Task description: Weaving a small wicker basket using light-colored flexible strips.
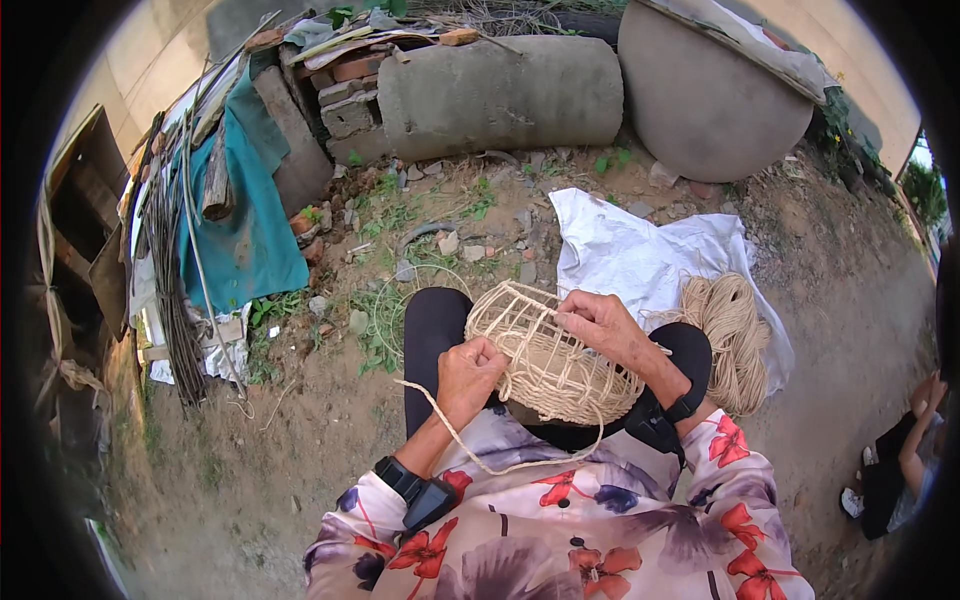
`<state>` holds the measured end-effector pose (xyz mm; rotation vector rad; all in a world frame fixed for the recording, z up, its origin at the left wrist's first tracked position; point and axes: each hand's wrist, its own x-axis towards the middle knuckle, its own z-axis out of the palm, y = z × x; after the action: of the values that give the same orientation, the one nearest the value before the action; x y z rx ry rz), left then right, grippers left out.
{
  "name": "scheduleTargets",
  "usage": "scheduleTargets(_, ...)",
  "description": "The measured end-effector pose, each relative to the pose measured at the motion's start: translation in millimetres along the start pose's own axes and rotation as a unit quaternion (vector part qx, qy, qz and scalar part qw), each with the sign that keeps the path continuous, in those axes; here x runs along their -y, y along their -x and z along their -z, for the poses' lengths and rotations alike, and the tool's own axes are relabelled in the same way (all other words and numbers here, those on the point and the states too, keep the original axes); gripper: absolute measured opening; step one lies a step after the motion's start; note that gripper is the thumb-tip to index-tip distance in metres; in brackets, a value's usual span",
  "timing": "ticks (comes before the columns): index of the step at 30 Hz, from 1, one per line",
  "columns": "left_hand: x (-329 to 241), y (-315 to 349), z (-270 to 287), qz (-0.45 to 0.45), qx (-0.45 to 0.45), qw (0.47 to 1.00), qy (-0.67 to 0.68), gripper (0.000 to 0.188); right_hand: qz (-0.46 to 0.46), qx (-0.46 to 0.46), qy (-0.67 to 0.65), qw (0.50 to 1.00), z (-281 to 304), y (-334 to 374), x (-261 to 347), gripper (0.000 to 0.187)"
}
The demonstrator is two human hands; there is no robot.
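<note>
A half-woven basket (pixel 560 385) of pale twisted cord rests across my lap, its open lattice of ribs on the far side and tighter weave on the near side. My left hand (pixel 472 378) is closed at the basket's left edge, its fingertips partly hidden. On the far edge, my right hand (pixel 600 325) pinches one of the ribs between thumb and fingers. A loose strand of cord (pixel 500 472) hangs from the basket's near side, loops over my lap and passes by my left wrist. What lies inside the basket is hard to make out.
Right of my knee lies a coil of cord (pixel 728 345) on a white sack (pixel 650 245). Stones and weeds dot the dirt ground ahead. Beyond stand a concrete cylinder (pixel 500 95) and a big rounded vessel (pixel 715 95). Teal cloth (pixel 245 215) hangs at left; another person (pixel 905 460) sits far right.
</note>
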<state>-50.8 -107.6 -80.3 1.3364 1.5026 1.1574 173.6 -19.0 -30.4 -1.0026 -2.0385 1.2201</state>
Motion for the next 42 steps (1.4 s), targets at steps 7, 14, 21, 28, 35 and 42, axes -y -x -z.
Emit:
scheduleTargets(7,10,5,-13,-0.062,-0.135,0.971,-0.187,0.014,0.049,0.072,0.087,0.992,-10,-9,34,0.017)
scheduleTargets(14,-17,12,-19,0.054,-0.081,0.990,0.098,0.013,-0.091,0.154,-0.126,0.976,29,-23,7,0.021)
scheduleTargets(21,-8,12,-10,0.019,-0.048,0.999,0.001,0.020,0.020,0.038,0.056,0.997,15,-17,16,0.015)
scheduleTargets(28,-19,-1,-21,-0.099,-0.133,0.948,-0.271,0.028,0.359,-0.042,0.311,0.879,-33,-22,43,0.012)
scheduleTargets(35,-4,-3,-12,0.003,-0.040,0.986,-0.162,0.024,0.314,-0.006,0.365,0.876,-39,4,52,0.008)
scheduleTargets(42,-20,-10,21,0.153,0.147,0.960,0.183,0.020,0.295,-0.016,0.389,0.873,-51,4,47,0.012)
